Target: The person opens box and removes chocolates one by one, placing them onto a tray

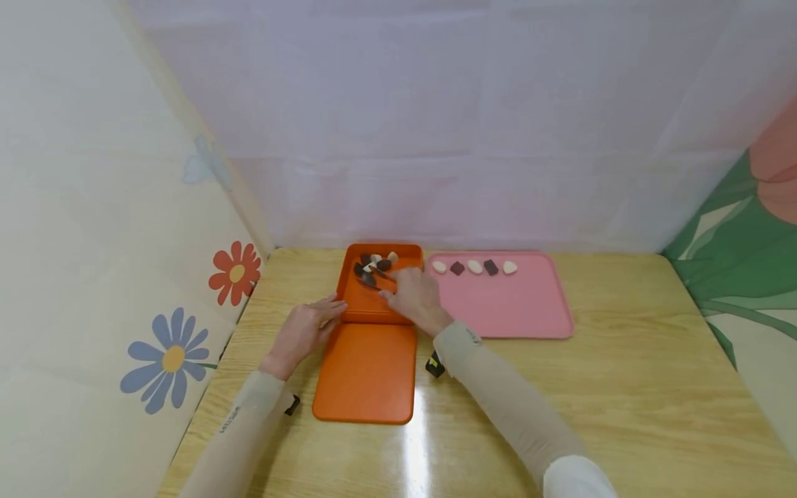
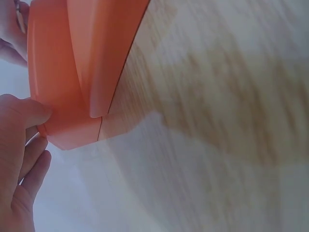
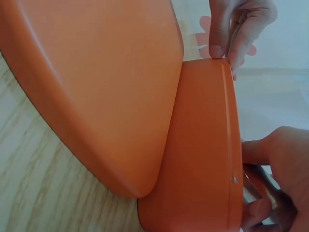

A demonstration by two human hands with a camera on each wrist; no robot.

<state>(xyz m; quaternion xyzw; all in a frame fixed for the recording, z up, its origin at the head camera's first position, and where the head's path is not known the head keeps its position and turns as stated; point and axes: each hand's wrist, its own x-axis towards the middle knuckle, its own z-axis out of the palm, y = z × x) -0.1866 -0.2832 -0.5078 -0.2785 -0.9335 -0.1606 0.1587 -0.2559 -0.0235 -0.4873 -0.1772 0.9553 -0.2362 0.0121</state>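
An orange box (image 1: 373, 304) lies open with several small dark and white pieces (image 1: 367, 265), resembling chocolates, towards its back. My left hand (image 1: 306, 332) pinches its near left corner between thumb and fingers, as the left wrist view shows with the rim (image 2: 42, 126). Over the box's right side, my right hand (image 1: 416, 294) grips slim metal tongs (image 3: 263, 180), whose dark tips reach in among the pieces. To the right, a pink tray (image 1: 510, 308) carries a row of alternating white pieces (image 1: 475, 267) and dark pieces (image 1: 457, 268) along its back edge.
The flat orange lid (image 1: 366, 373) lies in front of the box, against its near wall. All stands on a wooden table (image 1: 623, 387). A pale cloth wall (image 1: 436, 138) rises behind it, with flower-printed panels (image 1: 173, 360) at the sides.
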